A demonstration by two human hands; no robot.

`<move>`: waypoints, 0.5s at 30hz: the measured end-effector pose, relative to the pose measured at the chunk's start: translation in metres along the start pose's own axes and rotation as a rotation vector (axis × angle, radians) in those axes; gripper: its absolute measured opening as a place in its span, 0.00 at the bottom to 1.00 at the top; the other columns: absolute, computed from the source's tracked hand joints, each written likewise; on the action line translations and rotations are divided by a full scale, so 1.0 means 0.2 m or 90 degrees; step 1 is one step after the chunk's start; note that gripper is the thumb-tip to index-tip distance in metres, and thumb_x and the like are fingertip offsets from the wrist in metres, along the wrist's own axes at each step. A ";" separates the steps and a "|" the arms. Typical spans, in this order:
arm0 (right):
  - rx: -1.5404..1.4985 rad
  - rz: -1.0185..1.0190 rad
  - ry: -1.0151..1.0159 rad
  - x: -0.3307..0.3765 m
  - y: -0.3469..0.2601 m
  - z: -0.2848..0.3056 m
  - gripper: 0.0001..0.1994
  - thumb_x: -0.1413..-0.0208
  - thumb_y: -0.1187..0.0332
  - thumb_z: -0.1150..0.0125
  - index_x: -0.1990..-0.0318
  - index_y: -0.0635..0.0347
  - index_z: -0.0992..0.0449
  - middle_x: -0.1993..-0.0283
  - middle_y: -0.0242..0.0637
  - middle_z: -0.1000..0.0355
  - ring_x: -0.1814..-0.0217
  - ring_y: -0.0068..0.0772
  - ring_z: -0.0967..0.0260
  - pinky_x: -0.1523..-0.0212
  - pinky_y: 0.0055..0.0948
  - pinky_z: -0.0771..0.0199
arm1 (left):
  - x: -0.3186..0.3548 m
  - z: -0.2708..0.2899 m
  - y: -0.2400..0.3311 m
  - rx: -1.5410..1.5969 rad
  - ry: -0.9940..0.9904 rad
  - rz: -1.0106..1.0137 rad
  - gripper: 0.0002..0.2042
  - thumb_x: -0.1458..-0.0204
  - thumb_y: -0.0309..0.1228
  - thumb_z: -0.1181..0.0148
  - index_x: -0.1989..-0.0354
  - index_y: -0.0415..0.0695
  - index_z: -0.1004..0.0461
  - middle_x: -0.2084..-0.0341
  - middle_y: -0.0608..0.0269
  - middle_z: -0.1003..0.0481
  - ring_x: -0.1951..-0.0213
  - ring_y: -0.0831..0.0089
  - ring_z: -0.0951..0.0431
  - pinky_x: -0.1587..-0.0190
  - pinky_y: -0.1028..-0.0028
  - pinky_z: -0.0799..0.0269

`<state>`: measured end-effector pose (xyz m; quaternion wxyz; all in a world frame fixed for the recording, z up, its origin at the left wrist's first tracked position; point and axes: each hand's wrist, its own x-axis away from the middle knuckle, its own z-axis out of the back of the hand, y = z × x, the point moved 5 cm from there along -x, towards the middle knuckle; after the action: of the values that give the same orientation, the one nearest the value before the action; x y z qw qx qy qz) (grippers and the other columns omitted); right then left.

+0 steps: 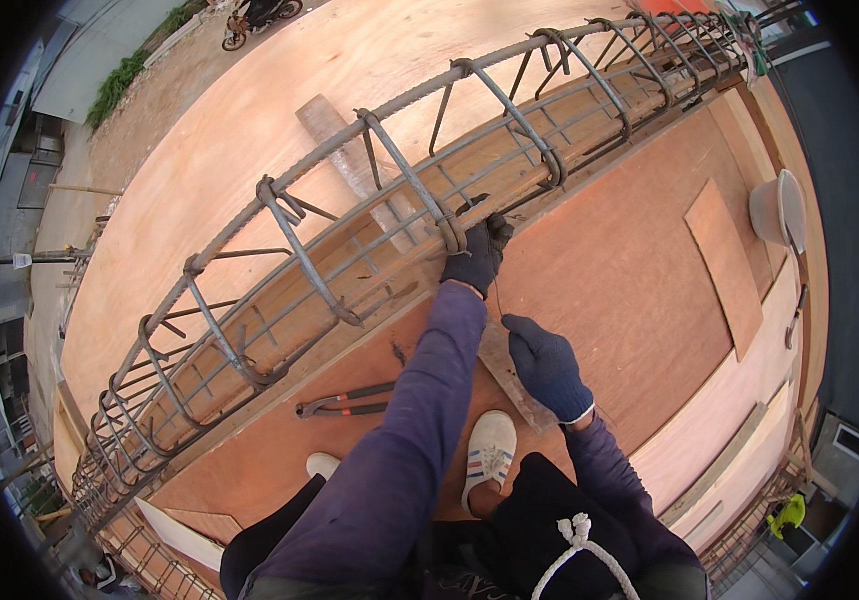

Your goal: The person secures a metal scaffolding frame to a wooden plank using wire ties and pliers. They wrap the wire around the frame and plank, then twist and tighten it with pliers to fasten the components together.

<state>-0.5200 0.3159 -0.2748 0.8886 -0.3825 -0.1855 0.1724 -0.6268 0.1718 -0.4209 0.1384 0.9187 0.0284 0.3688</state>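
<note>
A long rebar cage [411, 172] of ribbed bars and bent stirrups slants across the plywood deck, from lower left to upper right. At the lower corner of one stirrup, my left hand [474, 254] in a dark glove is closed, its fingertips partly hidden by the bars. A thin tie wire [498, 300] runs down from it toward my right hand [547, 370]. That hand, in a dark blue knitted glove, is closed around the wire's near end, apart from the cage. Left of my left forearm, long-handled pincers [347, 401] with dark, red-banded grips lie on the plywood.
Under the cage is a timber-sided trough [249, 350]. A board [341, 150] lies across the far plywood. At the right stand a pale bucket [777, 208] and a loose plywood strip [724, 270]. My shoe [490, 455] is beside another board. Far below, a motorcycle [259, 18] is on the ground.
</note>
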 end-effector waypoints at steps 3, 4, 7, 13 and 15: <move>0.052 0.042 0.017 -0.07 0.00 0.03 0.13 0.36 0.68 0.37 0.46 0.59 0.20 0.52 0.48 0.19 0.54 0.51 0.19 0.56 0.41 0.20 | 0.00 0.00 0.01 -0.037 -0.026 -0.016 0.06 0.35 0.32 0.34 0.58 0.47 0.26 0.74 0.67 0.27 0.75 0.76 0.25 0.76 0.75 0.27; 0.068 0.033 0.036 -0.12 0.01 0.07 0.14 0.36 0.68 0.37 0.45 0.59 0.20 0.53 0.48 0.19 0.55 0.51 0.19 0.55 0.41 0.20 | -0.01 0.02 0.01 -0.041 -0.030 -0.024 0.07 0.36 0.33 0.34 0.58 0.47 0.26 0.74 0.67 0.26 0.75 0.76 0.25 0.76 0.75 0.27; 0.131 0.086 0.232 -0.35 0.00 0.19 0.15 0.38 0.69 0.33 0.45 0.57 0.19 0.50 0.44 0.20 0.50 0.48 0.21 0.50 0.41 0.21 | -0.09 0.14 -0.05 -0.095 -0.039 0.000 0.07 0.36 0.35 0.34 0.57 0.48 0.25 0.73 0.67 0.26 0.74 0.76 0.24 0.76 0.75 0.27; 0.292 0.187 0.149 -0.68 0.09 0.08 0.10 0.42 0.72 0.33 0.53 0.58 0.19 0.55 0.41 0.21 0.51 0.49 0.23 0.52 0.41 0.21 | -0.36 0.33 -0.10 -0.429 -0.083 -0.314 0.09 0.35 0.38 0.36 0.55 0.47 0.25 0.69 0.64 0.23 0.70 0.73 0.21 0.71 0.74 0.25; 0.288 0.174 0.138 -0.69 0.15 0.01 0.08 0.42 0.73 0.34 0.55 0.58 0.19 0.59 0.42 0.21 0.54 0.51 0.23 0.54 0.43 0.21 | -0.38 0.34 -0.11 -0.379 -0.125 -0.271 0.09 0.34 0.37 0.37 0.54 0.47 0.25 0.68 0.63 0.23 0.68 0.71 0.20 0.69 0.73 0.23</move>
<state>-0.6465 0.2748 -0.3229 0.9346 -0.2120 0.0071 0.2855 -0.6335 0.1647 -0.5243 0.4749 0.8428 0.0968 0.2341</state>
